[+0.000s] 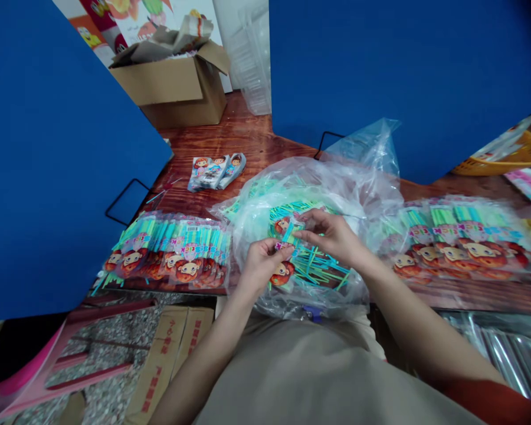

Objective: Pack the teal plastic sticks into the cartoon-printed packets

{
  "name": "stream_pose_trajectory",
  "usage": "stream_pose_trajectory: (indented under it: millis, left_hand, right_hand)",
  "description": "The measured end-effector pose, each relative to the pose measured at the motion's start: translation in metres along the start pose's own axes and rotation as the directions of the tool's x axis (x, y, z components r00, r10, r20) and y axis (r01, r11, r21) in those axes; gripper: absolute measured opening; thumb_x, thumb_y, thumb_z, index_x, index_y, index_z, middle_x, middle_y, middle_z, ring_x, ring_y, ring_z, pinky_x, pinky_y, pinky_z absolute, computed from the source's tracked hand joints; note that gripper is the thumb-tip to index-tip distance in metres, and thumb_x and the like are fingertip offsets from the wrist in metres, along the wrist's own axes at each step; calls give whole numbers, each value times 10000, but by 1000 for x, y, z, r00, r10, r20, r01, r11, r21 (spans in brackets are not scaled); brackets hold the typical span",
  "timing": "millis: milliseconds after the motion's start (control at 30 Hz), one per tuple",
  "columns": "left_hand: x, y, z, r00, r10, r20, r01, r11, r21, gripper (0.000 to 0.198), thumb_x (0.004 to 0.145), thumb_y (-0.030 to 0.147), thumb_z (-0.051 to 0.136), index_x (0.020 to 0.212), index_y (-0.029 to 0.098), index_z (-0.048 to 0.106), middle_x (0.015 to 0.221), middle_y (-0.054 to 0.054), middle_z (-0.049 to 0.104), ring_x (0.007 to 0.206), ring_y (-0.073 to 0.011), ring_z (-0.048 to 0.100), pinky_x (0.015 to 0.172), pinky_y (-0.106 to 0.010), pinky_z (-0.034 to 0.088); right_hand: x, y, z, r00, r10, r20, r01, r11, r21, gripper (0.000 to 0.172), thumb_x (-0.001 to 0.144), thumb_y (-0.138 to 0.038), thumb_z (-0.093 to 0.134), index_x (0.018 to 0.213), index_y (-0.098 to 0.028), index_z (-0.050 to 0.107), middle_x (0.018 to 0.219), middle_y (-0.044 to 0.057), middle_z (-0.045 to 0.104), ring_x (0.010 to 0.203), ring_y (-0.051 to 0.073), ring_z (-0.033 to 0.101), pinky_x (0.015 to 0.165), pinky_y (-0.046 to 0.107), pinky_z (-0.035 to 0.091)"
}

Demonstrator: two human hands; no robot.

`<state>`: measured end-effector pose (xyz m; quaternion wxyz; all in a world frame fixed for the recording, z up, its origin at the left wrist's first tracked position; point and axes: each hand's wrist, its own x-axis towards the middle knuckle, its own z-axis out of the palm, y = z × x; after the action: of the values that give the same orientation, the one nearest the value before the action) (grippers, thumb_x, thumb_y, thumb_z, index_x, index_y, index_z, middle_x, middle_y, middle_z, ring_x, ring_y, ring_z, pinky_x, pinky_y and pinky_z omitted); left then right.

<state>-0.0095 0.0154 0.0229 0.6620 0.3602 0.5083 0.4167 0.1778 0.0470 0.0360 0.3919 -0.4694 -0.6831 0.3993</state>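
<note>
My left hand [264, 264] is closed, its thumb and fingers pinching a clear printed packet [283, 274] with a cartoon face on it. My right hand [336, 237] is closed too, with its fingertips at the packet's top around a short bunch of blue and green sticks [288, 231]. Whether these sticks are partly inside the packet is hard to make out. Below both hands lies a large clear plastic bag [250, 206], spread wide, with many loose thin sticks [321, 267] in green and blue.
Filled packets lie in overlapping rows at left [188, 251] and right [460, 239]. Folded printed wrappers [216, 171] rest farther back on the wooden table [243, 133]. Blue panels [71, 153] rise on both sides. An open cardboard box [181, 88] and an orange basket [504, 159] stand behind.
</note>
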Motion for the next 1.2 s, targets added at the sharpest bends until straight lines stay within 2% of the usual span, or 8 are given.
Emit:
stream_pose_trajectory:
  millis: [100,267,367,633,733,867,1067,1200]
  left_hand:
    - [0,1,0,1000,20,9,-20,999,49,414,502,451,912,638,136,680,575,19,604,538,-90,485,520,-211,368]
    - [-1,4,1,998,-34,60,33,999,32,434,461,454,925,617,140,670,560,22,602,518,-87,485,511,-211,372]
    - [-2,6,1,998,-33,63,31,999,28,434,461,449,927,616,135,670,557,22,599,513,-84,488,513,-211,378]
    - [-2,9,1,999,-13,29,11,997,76,389,505,432,910,620,146,673,563,14,609,510,-99,493,495,-220,366]
    - [-1,8,-1,999,17,32,-21,993,119,370,520,422,905,624,147,679,567,19,599,522,-95,473,498,-217,355]
    - [2,5,-3,999,27,34,-32,990,140,362,519,415,904,621,152,677,562,32,584,521,-86,448,504,-212,353]
    - [4,5,-1,998,-45,48,41,996,82,399,492,426,917,648,136,691,587,6,630,527,-97,503,525,-222,376]
    - [4,6,-1,996,-61,67,55,995,85,394,505,413,918,667,129,697,592,7,636,524,-98,516,533,-225,387]
  right_hand:
    - [0,-1,1,998,-36,52,39,998,-59,255,826,-440,721,903,-197,712,759,17,705,647,158,610,618,292,482]
    - [0,-1,2,999,-17,43,14,996,85,307,843,-461,705,1044,-232,736,1014,53,768,865,222,699,766,359,549]
    - [0,0,2,997,-20,81,12,994,108,288,846,-452,707,1038,-241,753,1045,45,771,948,240,708,830,367,546]
    - [2,1,-15,999,-45,11,46,995,-88,264,860,-477,689,915,-225,743,859,34,749,749,188,671,688,305,498]
    - [2,4,-19,994,-61,90,76,981,-181,290,848,-490,694,809,-204,723,743,22,700,672,171,614,643,299,454]
    - [3,6,-19,984,-44,171,76,980,-185,337,880,-500,645,753,-192,695,640,-1,628,605,146,533,579,281,398]
    - [6,3,-22,992,-30,125,41,995,-88,330,845,-516,683,843,-190,731,747,20,692,645,154,575,601,283,436]
    - [8,1,-21,990,3,138,12,994,-112,353,823,-524,699,742,-180,706,640,4,632,595,136,528,562,275,403]
